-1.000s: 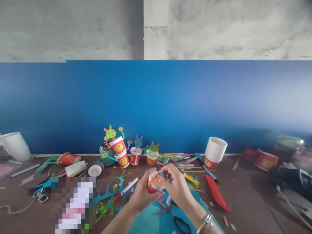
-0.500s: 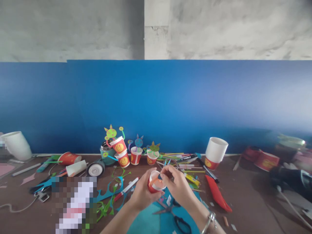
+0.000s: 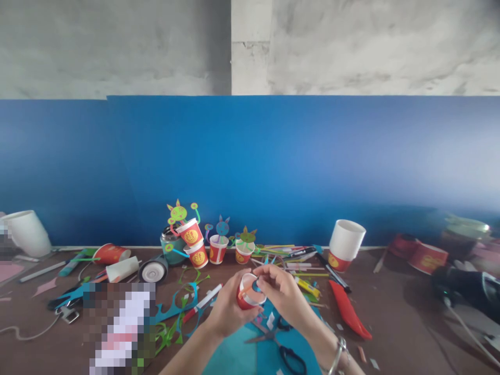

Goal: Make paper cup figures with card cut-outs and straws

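Note:
My left hand (image 3: pixel 227 306) is wrapped round a small red paper cup (image 3: pixel 245 302) with a white rim, its mouth tilted toward me. An orange strip (image 3: pixel 247 289) shows inside the cup. At the cup's right rim, my right hand (image 3: pixel 287 294) pinches a small round blue paper piece (image 3: pixel 256 285), partly hidden by the fingers. Pointed light-blue tips (image 3: pixel 267 260) poke up behind that hand; what they belong to is hidden. Beneath both hands lie blue paper sheets (image 3: pixel 230 354) and black-handled scissors (image 3: pixel 292 360).
Cups with paper animal figures (image 3: pixel 194 234) stand at the back beside a teal thermos (image 3: pixel 172 245). Stacked paper cups (image 3: pixel 347 242) stand right of them. A red pouch-like thing (image 3: pixel 348 310), a marker (image 3: pixel 203 302), a glue tube (image 3: pixel 308 287) and paper scraps (image 3: pixel 167 333) lie around.
My right fingers have shifted slightly at the cup's rim, and more of the round blue piece shows. My left hand and the cup have hardly moved.

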Tool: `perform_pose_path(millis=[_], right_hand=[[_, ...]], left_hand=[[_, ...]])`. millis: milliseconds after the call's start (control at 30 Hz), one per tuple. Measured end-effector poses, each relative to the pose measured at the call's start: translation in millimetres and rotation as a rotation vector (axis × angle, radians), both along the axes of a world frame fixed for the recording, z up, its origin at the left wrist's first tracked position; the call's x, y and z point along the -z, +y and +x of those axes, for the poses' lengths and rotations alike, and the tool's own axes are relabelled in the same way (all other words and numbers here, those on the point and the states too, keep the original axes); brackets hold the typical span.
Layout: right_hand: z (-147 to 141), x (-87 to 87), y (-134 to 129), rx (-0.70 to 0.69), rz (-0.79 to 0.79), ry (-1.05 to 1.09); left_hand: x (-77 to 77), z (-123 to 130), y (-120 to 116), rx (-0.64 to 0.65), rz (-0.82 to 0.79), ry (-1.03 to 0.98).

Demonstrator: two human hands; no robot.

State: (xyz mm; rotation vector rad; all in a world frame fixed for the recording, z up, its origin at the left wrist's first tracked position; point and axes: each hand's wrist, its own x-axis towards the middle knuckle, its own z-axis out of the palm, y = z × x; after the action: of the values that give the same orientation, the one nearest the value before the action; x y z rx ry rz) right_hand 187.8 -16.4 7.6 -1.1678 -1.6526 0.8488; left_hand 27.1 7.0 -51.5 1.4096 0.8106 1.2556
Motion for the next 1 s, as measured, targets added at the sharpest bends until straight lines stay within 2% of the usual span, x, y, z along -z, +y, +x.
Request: perform_pose_path(millis=[100,200,267,333,400,467,533,667,800,1000], right_hand=[[-0.2,0.9,0.8,0.000,0.021,0.047],[1.7,-1.3,1.5,0.065,0.104,0.091],[4.2,-1.9,1.9,0.167,0.126,0.030],[6.3,1.5,2.4,0.210,0.069,-0.143],[5.1,10.4,2.8,0.110,-0.070,-0.329],[-1.2,23.8,3.7,-0.077,-0.219,-0.352],[-12.1,39.0,5.5,-0.184,-0.300,-0.196],[-34.6,62.1,11.2,-0.108,-0.405,0.107],[-43.0,68.0,12.8,-0.084,-0.407,0.306],[-44.9,72.1,10.6,-0.055,-0.379,0.422]], left_hand=[[3.4,3.1,2.2,0.039,0.028,-0.002],[5.7,6.6,7.2,-0.038,-0.040,-0.090],[5.1,7.4,10.7,-0.113,-0.115,-0.178],[3.8,7.0,12.8,-0.152,-0.192,-0.276],[3.1,6.5,12.8,-0.163,-0.265,-0.363],[2.9,6.6,11.0,-0.176,-0.325,-0.423],[2.3,7.5,8.2,-0.188,-0.349,-0.458],[0.5,9.3,4.6,-0.151,-0.363,-0.413],[2.5,10.0,7.6,-0.167,-0.387,-0.381],[6.1,13.0,10.3,-0.217,-0.350,-0.390]])
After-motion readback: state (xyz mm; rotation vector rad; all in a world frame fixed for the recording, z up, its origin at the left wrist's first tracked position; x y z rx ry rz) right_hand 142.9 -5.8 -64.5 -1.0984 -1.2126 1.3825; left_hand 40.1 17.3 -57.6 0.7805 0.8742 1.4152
